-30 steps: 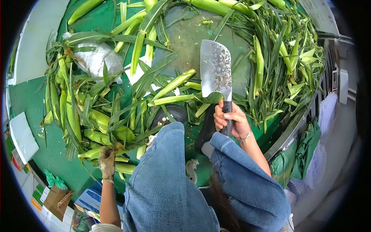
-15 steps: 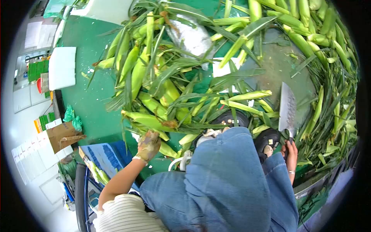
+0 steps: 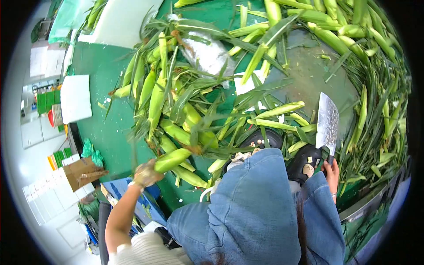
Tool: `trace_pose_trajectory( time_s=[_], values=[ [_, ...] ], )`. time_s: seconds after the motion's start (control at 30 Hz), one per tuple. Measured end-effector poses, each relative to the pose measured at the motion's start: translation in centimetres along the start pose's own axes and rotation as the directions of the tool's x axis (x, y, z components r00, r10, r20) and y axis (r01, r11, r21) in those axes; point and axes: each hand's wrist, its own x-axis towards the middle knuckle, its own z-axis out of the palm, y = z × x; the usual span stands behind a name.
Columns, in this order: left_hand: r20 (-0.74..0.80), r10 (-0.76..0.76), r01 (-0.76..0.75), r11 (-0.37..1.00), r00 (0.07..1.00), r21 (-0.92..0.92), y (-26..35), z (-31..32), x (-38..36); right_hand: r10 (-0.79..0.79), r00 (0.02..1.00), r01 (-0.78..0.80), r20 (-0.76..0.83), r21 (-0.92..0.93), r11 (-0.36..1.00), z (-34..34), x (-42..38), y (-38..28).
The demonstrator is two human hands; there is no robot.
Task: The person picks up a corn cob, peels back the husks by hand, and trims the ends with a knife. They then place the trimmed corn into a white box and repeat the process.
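My left hand [image 3: 146, 173], in a soiled glove, is closed around one end of a green ear of corn [image 3: 173, 160] still in its husk. The ear points right, in front of a heap of unhusked corn [image 3: 155, 99] with long leaves. On the right, beside my knee, my right hand [image 3: 332, 174] grips the dark handle of a cleaver [image 3: 327, 121]. Its broad blade points away from me and has wet-looking marks on it. Some of the right fingers are hidden behind the handle and my leg.
Cut leaves and husks [image 3: 377, 115] pile along the right, below more corn [image 3: 349, 26]. A clear plastic bag [image 3: 207, 53] lies by the heap. My dark shoes [image 3: 304, 163] stand close to the blade. At left are a blue box [image 3: 132, 194] and a cardboard box [image 3: 84, 172].
My left hand has drawn left and slightly down from the heap, bringing an ear of corn with it. The cleaver stays in my right hand, nearly unmoved. The view has shifted a little.
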Motion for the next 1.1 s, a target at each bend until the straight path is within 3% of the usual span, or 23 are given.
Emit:
trace_pose_trajectory(
  time_s=[0.07, 0.1, 0.13, 0.2, 0.23, 0.27, 0.3, 0.33, 0.37, 0.4, 0.47, 0.5, 0.53, 0.6, 0.63, 0.73, 0.8, 0.83, 0.87, 0.93, 1.03, 1.07, 1.1],
  values=[
    [-0.063, 0.009, -0.013, 0.998, 0.998, -0.065, 0.2, -2.8, -1.8, -0.026, 0.999, 0.025, -0.025, -0.033, 0.999, 0.7, -0.7, -1.2],
    [-0.161, 0.104, -0.164, 0.89, 0.981, -0.425, 1.1, -4.1, -2.2, -0.075, 0.996, 0.073, -0.046, -0.04, 0.997, 1.4, -1.0, -1.7],
    [-0.276, 0.165, -0.316, 0.639, 0.947, -0.701, 2.0, -5.7, -2.5, -0.121, 0.99, 0.118, -0.072, -0.045, 0.992, 2.0, -1.5, -2.1],
    [-0.44, 0.249, -0.489, 0.628, 0.863, -0.605, 10.9, -10.0, -1.3, -0.038, 0.999, 0.043, -0.038, 0.125, 0.991, 3.7, -1.6, -2.5],
    [-0.37, 0.346, -0.494, 0.413, 0.862, -0.765, 14.6, -9.4, 1.8, 0.067, 0.997, -0.076, 0.049, 0.21, 0.975, 3.0, -0.4, -0.5],
    [-0.357, 0.469, -0.55, 0.382, 0.808, -0.743, 19.6, -9.3, 3.8, 0.061, 0.995, -0.08, 0.075, 0.286, 0.955, 3.2, 0.3, 1.0],
    [-0.338, 0.584, -0.599, 0.337, 0.738, -0.726, 24.6, -9.3, 5.9, -0.023, 1.0, 0.023, -0.003, 0.192, 0.981, 3.9, 0.0, 1.6],
    [-0.342, 0.693, -0.741, 0.422, 0.635, -0.523, 30.1, -9.6, 6.7, -0.136, 0.98, 0.134, -0.144, -0.019, 0.991, 5.4, -0.9, 0.3],
    [-0.206, 0.741, -0.707, 0.462, 0.639, -0.535, 34.5, -9.7, 8.0, -0.287, 0.941, 0.25, -0.177, -0.205, 0.946, 4.9, -1.4, 0.4],
    [-0.059, 0.768, -0.669, 0.514, 0.637, -0.537, 38.4, -9.2, 9.3, -0.289, 0.929, 0.228, -0.231, -0.258, 0.939, 4.1, -1.5, 1.5],
    [0.009, 0.781, -0.718, 0.577, 0.624, -0.389, 42.9, -7.2, 12.3, -0.405, 0.875, 0.244, -0.265, -0.482, 0.842, 4.0, -3.7, -2.4],
    [0.062, 0.805, -0.772, 0.584, 0.59, -0.251, 43.5, -6.8, 14.3, -0.478, 0.835, 0.322, -0.272, -0.462, 0.826, 4.2, -4.3, -5.1],
    [0.056, 0.816, -0.776, 0.567, 0.576, -0.276, 43.5, -6.2, 15.9, -0.523, 0.809, 0.314, -0.269, -0.554, 0.771, 3.3, -3.9, -6.2],
    [-0.038, 0.685, -0.682, 0.715, 0.727, -0.156, 43.1, -7.6, 14.9, -0.656, 0.701, 0.48, -0.281, -0.494, 0.725, 3.1, -3.7, -10.7],
    [-0.027, 0.684, -0.68, 0.718, 0.729, -0.148, 42.6, -7.7, 15.0, -0.728, 0.627, 0.544, -0.278, -0.513, 0.664, 2.9, -3.3, -12.2],
    [-0.111, 0.682, -0.691, 0.719, 0.723, -0.077, 41.9, -8.9, 14.2, -0.816, 0.431, 0.796, -0.386, -0.262, 0.545, 4.6, -0.8, -14.3],
    [-0.119, 0.657, -0.667, 0.738, 0.745, -0.105, 42.0, -9.7, 12.9, -0.946, 0.262, 0.768, -0.189, -0.553, 0.323, 4.4, 3.5, -11.3],
    [-0.165, 0.684, -0.704, 0.691, 0.711, -0.165, 41.6, -9.5, 13.0, -0.864, 0.482, 0.687, -0.145, -0.55, 0.475, 4.8, 4.1, -10.2],
    [-0.17, 0.682, -0.702, 0.698, 0.712, -0.14, 41.3, -9.3, 14.1, -0.774, 0.632, 0.513, -0.05, -0.722, 0.465, 4.4, 6.5, -7.3],
    [-0.159, 0.798, -0.813, 0.578, 0.581, -0.07, 39.6, -9.8, 14.0, -0.572, 0.808, 0.297, -0.139, -0.743, 0.6, 3.5, 7.9, -4.8],
    [-0.09, 0.529, -0.496, 0.703, 0.844, -0.509, 36.2, -8.5, 14.6, -0.47, 0.794, 0.159, -0.385, -0.615, 0.772, 2.2, 5.6, -7.0],
    [-0.204, 0.603, -0.554, 0.476, 0.771, -0.683, 35.4, -6.5, 14.0, -0.525, 0.745, 0.163, -0.413, -0.65, 0.742, 1.3, 5.8, -6.9],
    [-0.093, 0.615, -0.287, 0.224, 0.783, -0.931, 35.8, -4.0, 13.0, -0.528, 0.721, 0.19, -0.448, -0.606, 0.773, 0.9, 5.5, -7.7]
  ],
)
